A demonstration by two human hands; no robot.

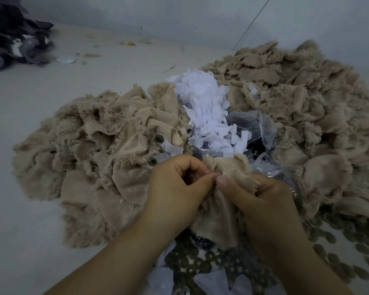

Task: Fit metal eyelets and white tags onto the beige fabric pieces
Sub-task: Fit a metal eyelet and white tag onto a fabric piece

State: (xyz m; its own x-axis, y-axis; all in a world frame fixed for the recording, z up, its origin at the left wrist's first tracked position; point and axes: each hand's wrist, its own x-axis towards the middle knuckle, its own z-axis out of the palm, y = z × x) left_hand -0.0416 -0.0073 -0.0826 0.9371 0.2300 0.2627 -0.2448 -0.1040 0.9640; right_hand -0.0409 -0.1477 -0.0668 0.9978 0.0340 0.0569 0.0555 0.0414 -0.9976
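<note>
Both thumbs meet right at the top fold of one beige fabric piece (pixel 222 201). The left hand (pixel 175 188) has its fingers curled in and pinches the cloth's left edge; the right hand (pixel 262 201) grips the other side, thumb pressed flat on the fabric. Can't tell whether an eyelet sits between the fingertips, the cloth hides it.

The piece hangs over a scatter of ring-shaped metal eyelets (pixel 202 262) at the near edge of the worktop (pixel 30 103), more of them spread toward the near right corner. Just beyond the hands is a heap of white tags (pixel 205 107) beside a crumpled clear plastic bag (pixel 254 124). Beige pieces are piled left (pixel 98 145), some showing eyelets, and a bigger pile right (pixel 307 103). Dark grey fabric (pixel 13 37) sits at the far left corner.
</note>
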